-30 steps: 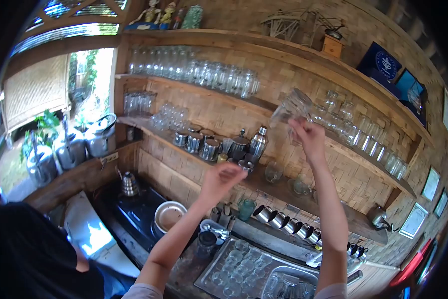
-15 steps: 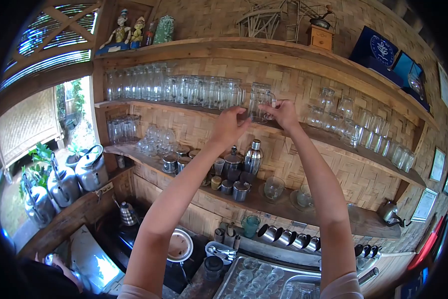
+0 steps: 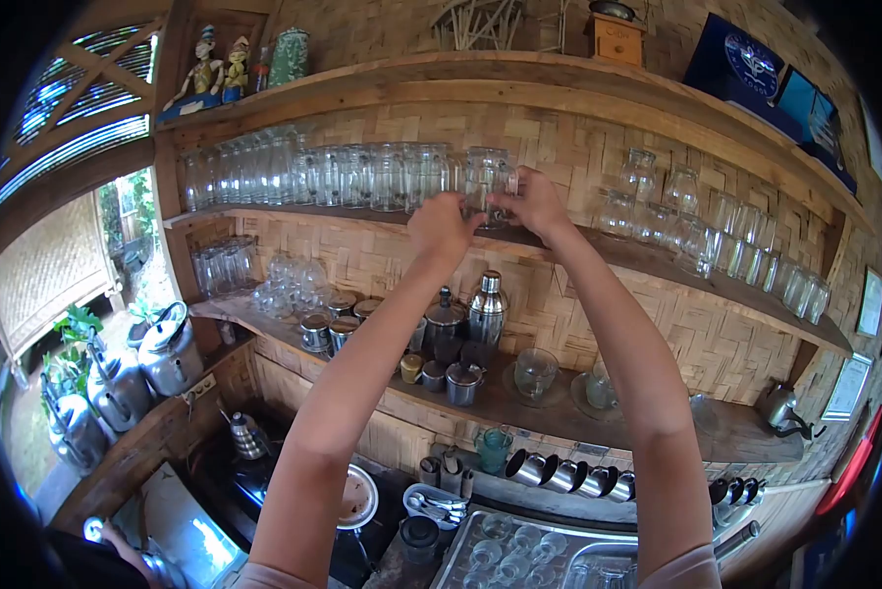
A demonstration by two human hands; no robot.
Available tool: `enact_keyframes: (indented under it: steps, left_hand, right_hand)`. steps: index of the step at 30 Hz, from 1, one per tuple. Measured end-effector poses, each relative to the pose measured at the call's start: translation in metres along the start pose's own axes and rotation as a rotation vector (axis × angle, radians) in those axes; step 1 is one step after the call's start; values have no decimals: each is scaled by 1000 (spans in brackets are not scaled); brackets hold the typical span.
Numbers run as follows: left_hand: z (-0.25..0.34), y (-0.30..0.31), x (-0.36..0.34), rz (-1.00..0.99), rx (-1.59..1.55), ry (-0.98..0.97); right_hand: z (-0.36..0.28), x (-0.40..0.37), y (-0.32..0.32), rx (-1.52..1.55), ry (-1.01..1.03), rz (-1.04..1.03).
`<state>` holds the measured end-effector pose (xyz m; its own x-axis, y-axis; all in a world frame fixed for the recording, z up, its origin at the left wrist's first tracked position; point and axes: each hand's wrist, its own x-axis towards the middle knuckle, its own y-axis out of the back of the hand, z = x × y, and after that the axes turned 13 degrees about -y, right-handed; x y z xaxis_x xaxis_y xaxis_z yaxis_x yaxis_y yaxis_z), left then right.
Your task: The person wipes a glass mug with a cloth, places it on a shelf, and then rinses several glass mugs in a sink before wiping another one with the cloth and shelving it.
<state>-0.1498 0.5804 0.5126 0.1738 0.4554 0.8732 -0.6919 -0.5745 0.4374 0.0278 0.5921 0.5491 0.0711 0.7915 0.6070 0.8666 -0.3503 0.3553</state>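
A clear glass mug [image 3: 487, 172] stands upright at the right end of a row of similar glass mugs [image 3: 387, 177] on the middle shelf. My right hand [image 3: 537, 206] is closed at the mug's handle side, thumb and fingers pinching it. From the lower left, my left hand [image 3: 443, 231] reaches around the mug's base with bent fingers, the thumb pointing right. Its fingertips are partly hidden against the glass. Whether the base fully rests on the shelf board is hard to see.
Upturned glasses [image 3: 657, 221] stand farther right along the wooden shelf [image 3: 617, 250]. Below are a cocktail shaker [image 3: 488, 306], metal canisters, glass cups on saucers and hanging metal mugs [image 3: 563, 473]. Kettles [image 3: 174, 348] line the left ledge. Another person's hand [image 3: 117, 540] shows at lower left.
The view has shifted slightly. Both hands and the glass mug have moved left, bringing the mug closer to the row. The left hand now sits lower against the mug.
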Motion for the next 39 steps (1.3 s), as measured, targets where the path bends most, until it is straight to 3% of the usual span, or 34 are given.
enact_keyframes:
  steps: [2, 7, 11, 16, 24, 30, 39]
  left_hand:
    - [-2, -4, 6, -20, 60, -21]
    - [-4, -18, 11, -127, 59, -130]
    - [-16, -34, 18, -188, -35, -101]
    - [-18, -28, 38, -406, -66, -96]
    - [-14, -42, 39, -308, -54, -139]
    - [-13, -36, 38, -264, -150, -50]
    - [-12, -31, 34, -295, -157, -19]
  right_hand:
    - [19, 25, -5, -134, 67, 75]
    - [23, 46, -11, -318, -32, 190]
    - [26, 70, -24, -544, -76, 337]
    - [38, 94, -28, -538, -18, 309]
    - [42, 113, -25, -555, 14, 202]
    - [16, 92, -19, -445, -146, 69]
    - [36, 110, -27, -371, -152, 69]
